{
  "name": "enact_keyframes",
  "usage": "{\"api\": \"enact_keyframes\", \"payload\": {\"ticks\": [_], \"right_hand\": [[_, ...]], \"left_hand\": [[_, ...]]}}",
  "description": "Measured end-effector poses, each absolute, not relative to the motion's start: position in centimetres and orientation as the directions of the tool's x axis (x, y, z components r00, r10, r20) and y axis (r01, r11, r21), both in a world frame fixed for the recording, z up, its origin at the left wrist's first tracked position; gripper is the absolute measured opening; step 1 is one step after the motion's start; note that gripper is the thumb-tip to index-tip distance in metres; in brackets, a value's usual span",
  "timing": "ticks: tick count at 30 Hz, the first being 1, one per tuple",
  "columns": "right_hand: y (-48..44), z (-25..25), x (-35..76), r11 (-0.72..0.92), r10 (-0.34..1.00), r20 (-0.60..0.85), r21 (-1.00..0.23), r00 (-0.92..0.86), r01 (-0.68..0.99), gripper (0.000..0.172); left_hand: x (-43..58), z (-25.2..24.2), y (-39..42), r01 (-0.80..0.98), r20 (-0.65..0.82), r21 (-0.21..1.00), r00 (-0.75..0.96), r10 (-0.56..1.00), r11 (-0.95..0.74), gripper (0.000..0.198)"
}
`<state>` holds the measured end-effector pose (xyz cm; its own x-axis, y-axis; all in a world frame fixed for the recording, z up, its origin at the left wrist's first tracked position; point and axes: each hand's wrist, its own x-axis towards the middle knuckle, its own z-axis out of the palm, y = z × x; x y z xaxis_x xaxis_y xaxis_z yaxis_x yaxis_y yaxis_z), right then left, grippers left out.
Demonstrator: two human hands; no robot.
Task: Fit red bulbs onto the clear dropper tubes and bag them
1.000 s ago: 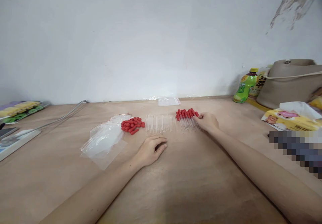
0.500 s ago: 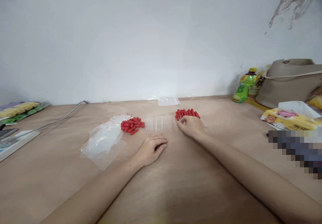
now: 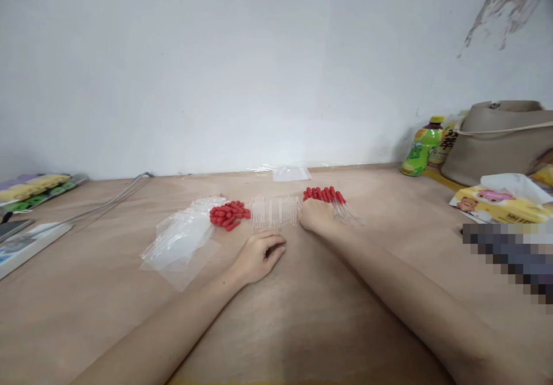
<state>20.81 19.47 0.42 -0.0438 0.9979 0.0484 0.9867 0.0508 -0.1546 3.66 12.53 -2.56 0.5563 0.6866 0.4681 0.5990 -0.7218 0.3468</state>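
My left hand [image 3: 263, 253] rests on the table with loosely curved fingers, a gap between thumb and fingers and nothing visible in it. Just beyond it lies a row of thin clear sticks [image 3: 274, 212]. My right hand [image 3: 317, 215] is closed at the right end of that row, its fingertips mostly hidden, so what they hold cannot be made out. Beyond and beside that hand, red-handled clear sticks [image 3: 324, 193] lie side by side, their thin shafts showing at right. Left of the clear row sits a heap of loose red handles [image 3: 227, 215].
Clear zip bags [image 3: 179, 244] fan out at left, and a white bag [image 3: 290, 174] lies by the wall. A grey cable [image 3: 116, 200] runs to a white power strip [image 3: 34, 246]. At right stand a green bottle [image 3: 421, 148], a beige bag [image 3: 496, 143] and a tissue pack [image 3: 496, 203].
My right hand has shifted slightly left and nearer, from the red-handled sticks toward the end of the clear row, uncovering more thin shafts. My left hand stays nearly still.
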Motion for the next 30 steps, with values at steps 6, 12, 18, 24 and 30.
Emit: {"api": "enact_keyframes", "payload": {"ticks": [6,12,18,24,30], "right_hand": [[15.3,-0.9,23.9,0.271,0.91,0.343,-0.064,-0.234,0.96,0.021],[13.8,-3.8,26.8,0.519,0.749,0.552,-0.145,-0.366,0.842,0.015],[14.4,-5.0,27.1,0.632,0.673,0.647,-0.251,-0.359,0.733,0.018],[13.9,-4.4,26.7,0.662,0.642,0.649,-0.2,-0.408,0.722,0.021],[13.5,-4.1,26.4,0.667,0.681,0.612,-0.292,-0.402,0.685,0.02]], "left_hand": [[0.8,-2.0,14.1,0.915,0.589,-0.132,0.382,0.712,-0.382,0.02],[-2.0,-1.6,15.7,0.927,0.584,-0.359,0.317,0.747,-0.113,0.016],[-2.8,-2.2,16.5,0.922,0.579,-0.367,0.332,0.744,-0.126,0.021],[-2.0,-1.6,15.8,0.924,0.606,-0.343,0.354,0.712,-0.167,0.022],[3.0,-1.7,12.3,0.849,0.582,-0.036,0.447,0.679,-0.528,0.019]]}}
